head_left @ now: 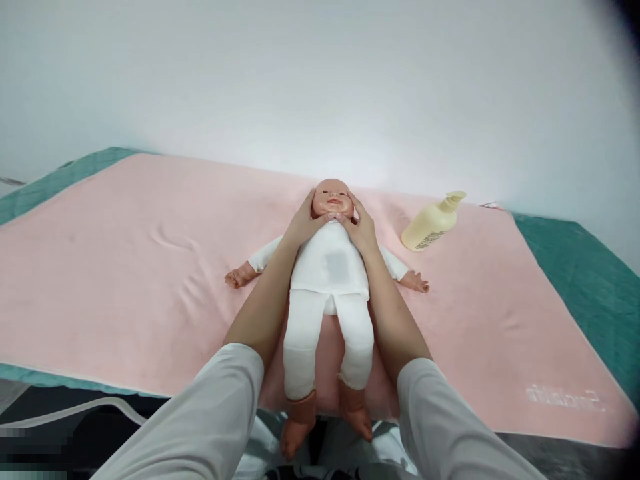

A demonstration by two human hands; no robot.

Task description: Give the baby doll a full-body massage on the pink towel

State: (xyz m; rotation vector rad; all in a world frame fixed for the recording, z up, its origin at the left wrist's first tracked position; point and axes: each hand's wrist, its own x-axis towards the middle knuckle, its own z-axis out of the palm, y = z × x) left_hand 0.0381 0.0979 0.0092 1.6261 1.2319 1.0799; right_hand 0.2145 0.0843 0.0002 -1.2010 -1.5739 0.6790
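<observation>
A baby doll (310,267) in a white cloth top and trousers lies on its back, with its head away from me and its feet over the near edge. My left hand (305,222) cups the left side of the doll's head, its fingers along the cheek. On the other side, my right hand (362,229) holds the head in the same way. Both thumbs meet under the doll's chin. The doll's arms stretch outward past my forearms, and a grey patch shows on its chest.
A pale yellow pump bottle (429,225) lies tilted on the pink towel (125,280), right of the doll. Under the towel is a green cover (590,280). A white wall (320,80) rises behind. At the lower left runs a pale tube (100,403).
</observation>
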